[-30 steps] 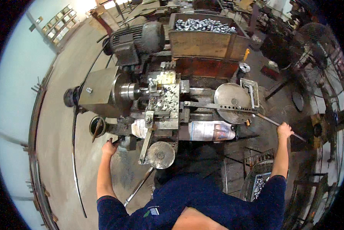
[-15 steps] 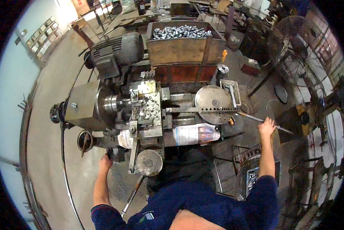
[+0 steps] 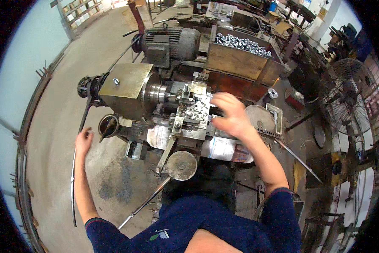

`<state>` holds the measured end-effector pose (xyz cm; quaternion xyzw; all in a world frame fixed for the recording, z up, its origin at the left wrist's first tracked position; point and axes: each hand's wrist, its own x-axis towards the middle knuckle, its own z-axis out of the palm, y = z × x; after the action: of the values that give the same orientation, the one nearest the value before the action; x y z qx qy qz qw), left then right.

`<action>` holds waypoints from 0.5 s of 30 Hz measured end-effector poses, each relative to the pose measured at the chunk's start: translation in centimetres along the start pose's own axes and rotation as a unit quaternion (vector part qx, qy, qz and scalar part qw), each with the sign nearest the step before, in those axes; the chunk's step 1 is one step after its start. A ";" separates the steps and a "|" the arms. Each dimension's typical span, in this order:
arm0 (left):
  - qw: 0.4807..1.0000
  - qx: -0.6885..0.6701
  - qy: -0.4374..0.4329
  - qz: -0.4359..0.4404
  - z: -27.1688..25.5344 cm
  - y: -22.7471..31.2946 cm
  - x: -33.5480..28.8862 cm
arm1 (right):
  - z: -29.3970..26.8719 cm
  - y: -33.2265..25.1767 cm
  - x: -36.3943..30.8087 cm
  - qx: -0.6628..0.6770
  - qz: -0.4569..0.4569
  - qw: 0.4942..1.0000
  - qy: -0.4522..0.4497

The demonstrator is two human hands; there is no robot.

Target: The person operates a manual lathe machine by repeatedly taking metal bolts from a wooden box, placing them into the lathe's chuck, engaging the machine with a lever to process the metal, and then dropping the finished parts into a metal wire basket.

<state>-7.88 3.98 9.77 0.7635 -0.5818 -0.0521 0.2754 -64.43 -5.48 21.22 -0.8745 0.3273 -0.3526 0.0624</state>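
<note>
My right hand (image 3: 230,114) hovers, blurred, just right of the chip-covered tool slide (image 3: 193,109) of a lathe-like machine, its fingers apart and nothing seen in them. To its left are a shiny chuck (image 3: 157,92) and a grey metal housing (image 3: 126,80). At the left, my left hand (image 3: 84,142) is beside a round dark pot (image 3: 101,126) with a stick in it. Its fingers are curled in; a dark spot shows between them, too small to name. A long lever (image 3: 299,158) slopes down from the perforated bar at right, untouched.
A wooden bin (image 3: 236,59) heaped with small shiny metal parts (image 3: 244,44) stands behind. An electric motor (image 3: 172,44) sits at the back of the machine. A caged fan (image 3: 347,92) is at right. A round plate (image 3: 182,165) with a rod and printed paper (image 3: 227,148) are nearby.
My right hand has let go of the long lever and moved left to the tool slide. My left hand has left a dark handle and moved up beside the pot. The view has shifted.
</note>
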 end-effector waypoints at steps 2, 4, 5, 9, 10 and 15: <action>0.998 0.003 0.050 -0.038 -4.1 1.7 0.3 | 4.6 -0.6 4.9 -0.042 -0.100 0.994 0.003; 0.982 0.144 0.076 -0.096 -5.9 -1.7 -2.3 | 8.2 -1.7 8.7 -0.158 -0.086 0.976 -0.123; 0.965 0.213 0.087 -0.123 -6.4 -4.2 -4.0 | 10.5 -1.9 9.8 -0.235 -0.050 0.954 -0.177; 0.960 0.184 0.062 -0.202 -2.2 -0.1 -10.5 | 12.2 -2.2 11.4 -0.235 0.014 0.925 -0.297; 0.960 0.187 0.053 -0.200 -1.5 2.1 -11.2 | 13.0 -1.6 11.2 -0.225 0.018 0.926 -0.302; 0.972 0.160 0.038 -0.166 -1.2 4.3 -11.4 | 13.4 -1.3 10.7 -0.232 0.010 0.931 -0.282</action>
<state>-14.68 14.18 10.10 0.8851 -0.4364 0.0257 0.1596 -49.17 -12.69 17.87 -0.9246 0.3777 -0.0055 -0.0490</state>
